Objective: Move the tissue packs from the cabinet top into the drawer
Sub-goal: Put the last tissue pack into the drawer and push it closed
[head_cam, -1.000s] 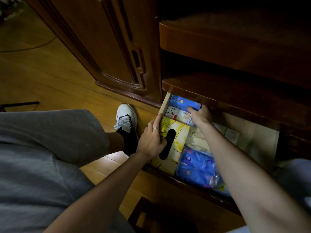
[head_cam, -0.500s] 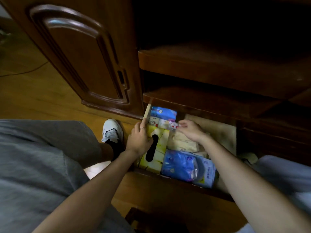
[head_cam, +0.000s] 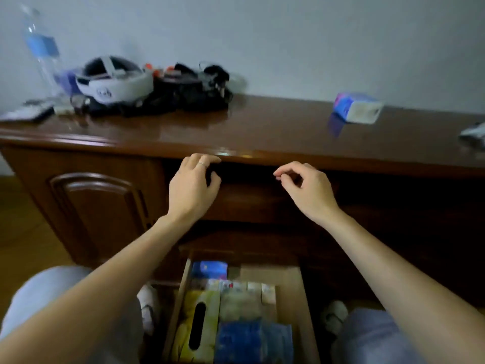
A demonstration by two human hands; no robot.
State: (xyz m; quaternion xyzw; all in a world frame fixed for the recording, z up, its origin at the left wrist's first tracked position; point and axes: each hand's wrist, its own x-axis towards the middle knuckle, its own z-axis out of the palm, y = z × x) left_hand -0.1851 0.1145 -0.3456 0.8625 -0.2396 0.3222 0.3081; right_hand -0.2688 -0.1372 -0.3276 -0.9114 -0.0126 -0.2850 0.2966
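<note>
One blue and white tissue pack [head_cam: 357, 107] lies on the brown cabinet top [head_cam: 262, 127] at the right. Below, the open drawer [head_cam: 305, 306] holds several tissue packs, among them a small blue pack [head_cam: 210, 269] at the back, a yellow tissue box [head_cam: 199, 324] on the left and a blue pack [head_cam: 252, 342] at the front. My left hand [head_cam: 193, 185] hovers just under the cabinet top's front edge, fingers loosely curled, holding nothing. My right hand [head_cam: 305, 190] is raised beside it, also loosely curled and empty.
At the cabinet top's back left stand a water bottle [head_cam: 42, 51], a white headset [head_cam: 115, 80] and a heap of black straps [head_cam: 189, 88]. A remote [head_cam: 26, 112] lies at the far left. A cabinet door [head_cam: 97, 214] is on the left. My knees flank the drawer.
Both hands have left the drawer and risen to the cabinet top's edge. The view has tilted up from the drawer to the cabinet top and wall.
</note>
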